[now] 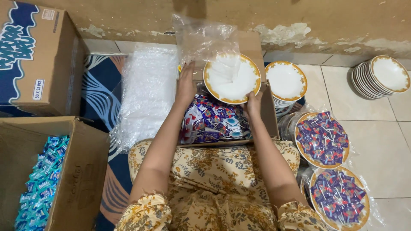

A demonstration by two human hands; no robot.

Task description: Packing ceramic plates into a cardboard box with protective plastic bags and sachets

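Right hand: my right hand grips the near rim of a white plate with a gold border, fingers curled under the edge, tilting it up toward me.
Left hand: my left hand lies flat with the fingers stretched out against the clear plastic bag — pressing or steadying its lower edge; I cannot tell whether any of the film is pinched between the fingers.
Plate and bag: the plate sits at the mouth of the bag, its upper part behind the film, held above the open carton.
Carton: just under the plate, the open cardboard box on my lap holds a heap of small purple and blue sachets.
Step in hand: as I judge it, bagging — this plate is partway into its sleeve.
Next move: it calls for the mouth of the bag kept wide and the rim kept level, since the film is thin and could snag on the edge.
Further right: a stack of empty plates stands beside the carton, a second stack lies on the floor tiles by the wall, and two filled, wrapped plates rest near my right knee.
Further left: a roll of bubble wrap, and a box of blue sachets.
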